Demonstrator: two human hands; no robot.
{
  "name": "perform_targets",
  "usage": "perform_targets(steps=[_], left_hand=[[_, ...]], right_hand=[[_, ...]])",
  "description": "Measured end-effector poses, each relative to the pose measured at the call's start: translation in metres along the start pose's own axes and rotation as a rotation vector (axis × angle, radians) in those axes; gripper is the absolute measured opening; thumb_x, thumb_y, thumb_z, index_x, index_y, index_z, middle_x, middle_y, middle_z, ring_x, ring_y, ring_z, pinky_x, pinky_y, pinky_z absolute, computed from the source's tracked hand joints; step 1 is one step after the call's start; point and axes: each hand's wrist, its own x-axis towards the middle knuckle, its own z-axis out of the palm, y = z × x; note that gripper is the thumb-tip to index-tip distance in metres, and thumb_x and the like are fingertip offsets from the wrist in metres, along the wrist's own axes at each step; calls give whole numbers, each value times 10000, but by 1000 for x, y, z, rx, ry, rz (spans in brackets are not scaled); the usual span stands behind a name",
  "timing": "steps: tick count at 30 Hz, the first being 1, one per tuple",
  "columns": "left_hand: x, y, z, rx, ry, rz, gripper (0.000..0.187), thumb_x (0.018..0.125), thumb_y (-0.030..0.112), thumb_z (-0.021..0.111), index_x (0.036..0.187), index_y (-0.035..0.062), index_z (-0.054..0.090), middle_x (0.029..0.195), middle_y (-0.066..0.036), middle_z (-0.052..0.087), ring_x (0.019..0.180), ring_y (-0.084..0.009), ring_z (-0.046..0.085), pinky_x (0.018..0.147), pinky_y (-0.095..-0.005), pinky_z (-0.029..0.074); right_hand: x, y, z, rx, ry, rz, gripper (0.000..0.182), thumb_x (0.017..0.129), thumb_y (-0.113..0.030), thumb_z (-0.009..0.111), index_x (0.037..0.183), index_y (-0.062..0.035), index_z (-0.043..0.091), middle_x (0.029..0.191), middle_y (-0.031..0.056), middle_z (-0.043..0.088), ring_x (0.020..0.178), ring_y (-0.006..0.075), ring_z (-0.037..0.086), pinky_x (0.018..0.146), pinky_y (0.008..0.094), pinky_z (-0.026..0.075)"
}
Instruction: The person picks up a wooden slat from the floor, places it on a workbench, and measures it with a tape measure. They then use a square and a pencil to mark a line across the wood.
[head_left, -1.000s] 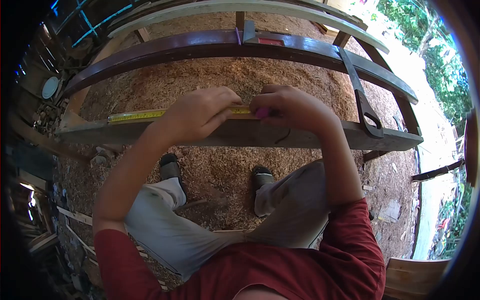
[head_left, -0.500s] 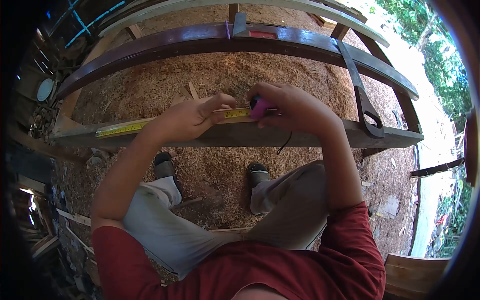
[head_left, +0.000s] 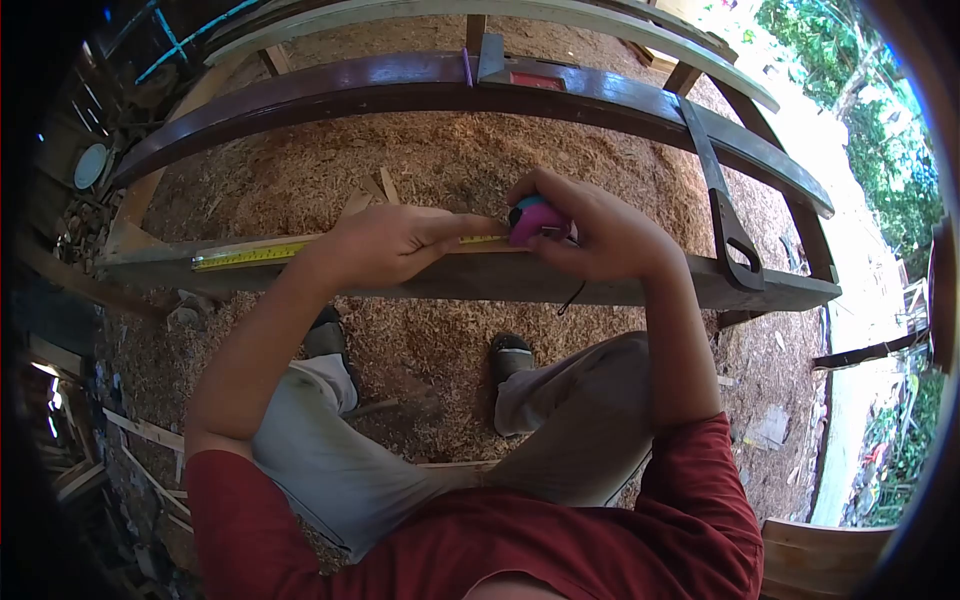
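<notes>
A yellow tape blade (head_left: 250, 257) lies along a narrow wood strip on the near grey beam (head_left: 430, 280). My right hand (head_left: 605, 230) is wrapped round the pink and blue tape measure case (head_left: 540, 220) at the blade's right end. To its left, my left hand (head_left: 400, 245) rests over the blade, index finger stretched towards the case; its thumb lies below, and whether it pinches the blade or strip is hidden. A dark cord hangs below the case.
A hand saw (head_left: 735, 240) leans across the two beams at the right. On the dark curved beam (head_left: 380, 78) beyond lie a try square (head_left: 492, 60) and a purple stick (head_left: 467, 68). Wood shavings (head_left: 420, 340) cover the ground.
My right hand and the case have shifted slightly right. My left index finger, raised and curled before, is now stretched out towards the case. The camera view has shifted a little.
</notes>
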Motion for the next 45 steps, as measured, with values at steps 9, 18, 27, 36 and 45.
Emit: perform_targets(steps=[9,18,27,36,45], left_hand=[[-8,-1,1,294,-1,-8,518,1157,269,502,1646,436,526,1158,-35,755,1019,-299,780,1136,-722,353],[-8,-9,2,194,26,44,662,1081,212,595,1660,505,462,1149,-83,747,975,-377,772,963,-581,589],[-8,-14,4,153,47,102,629,1084,153,578,1642,437,513,1221,-99,754,997,-382,766,892,-509,625],[-8,-10,2,50,30,55,593,1090,177,592,1629,421,552,1160,-125,746,994,-390,755,897,-496,616],[-5,0,-5,51,17,46,521,1127,237,538,1605,433,600,1139,-97,759,1015,-320,770,909,-470,619]], right_hand=[[31,24,-7,381,128,-81,350,1067,-250,749,1343,-38,704,1177,119,774,1085,208,745,929,376,588],[133,38,-19,-604,529,-202,316,892,-184,848,1179,-97,746,1074,81,727,1101,332,704,1045,481,524],[174,71,-6,-1048,427,-209,336,939,-116,709,1271,-148,751,1179,41,705,1216,242,655,1135,458,455],[169,66,-12,-1023,585,-366,245,909,-139,745,1152,-170,748,1123,15,734,1153,236,696,1119,470,467],[59,-25,18,529,967,60,152,1079,-108,717,1011,-76,585,830,99,744,639,188,701,594,312,542]])
